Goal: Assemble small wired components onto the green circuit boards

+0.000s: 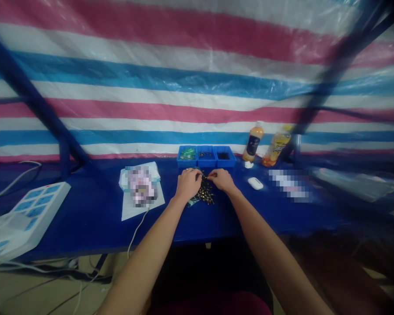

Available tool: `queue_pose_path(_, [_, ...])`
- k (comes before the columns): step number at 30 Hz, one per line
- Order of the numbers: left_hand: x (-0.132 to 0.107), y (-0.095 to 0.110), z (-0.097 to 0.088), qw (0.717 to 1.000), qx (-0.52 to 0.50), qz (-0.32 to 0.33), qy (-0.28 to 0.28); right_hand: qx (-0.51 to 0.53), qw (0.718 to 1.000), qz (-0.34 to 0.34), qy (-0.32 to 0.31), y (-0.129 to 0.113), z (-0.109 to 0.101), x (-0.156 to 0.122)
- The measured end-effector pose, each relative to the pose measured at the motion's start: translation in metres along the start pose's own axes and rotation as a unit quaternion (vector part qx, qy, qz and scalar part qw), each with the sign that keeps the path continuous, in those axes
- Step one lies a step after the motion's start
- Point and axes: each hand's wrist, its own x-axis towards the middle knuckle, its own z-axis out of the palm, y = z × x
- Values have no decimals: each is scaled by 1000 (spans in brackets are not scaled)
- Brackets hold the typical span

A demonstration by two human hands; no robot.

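Holding your left hand [188, 183] and right hand [222, 180] close together, you have both curled just above a loose heap of small brass-coloured metal parts [205, 192] on a blue table [95, 223]. Your left hand bends over the top of the heap, and your right thumb and forefinger come together in a pinch there, though whatever lies between them is too small to tell. Green packets [193, 201] lie at the heap's lower left edge, just below your left hand. Straight ahead, three blue plastic bins stand side by side: the left one [187, 154] holds green pieces, the middle one [206, 154] small dark and brass parts, the right one [225, 155] black parts. A blurred printed sheet [141, 192] lies to your left, with a white power strip [36, 210] farther along. To your right sit a small white case [255, 183], an orange bottle [252, 142] and a yellow bottle [276, 146].
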Motion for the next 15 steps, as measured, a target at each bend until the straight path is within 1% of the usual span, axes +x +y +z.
queue_pose_path(5, [1, -1, 1, 1000, -4, 0, 5, 30, 999, -19, 19, 6, 2, 1])
queue_pose_path(8, [1, -2, 0, 1000, -7, 3, 3, 13, 996, -83, 14, 10, -1, -1])
queue_pose_path(11, [1, -2, -1, 1000, -7, 2, 6, -24, 988, -155, -12, 12, -3, -3])
queue_pose_path(13, [0, -1, -1, 1000, -5, -1, 6, -42, 984, -171, -23, 13, -4, -4])
queue_pose_path(15, [0, -1, -1, 1000, -3, -3, 4, -51, 984, -171, -23, 13, -4, -4])
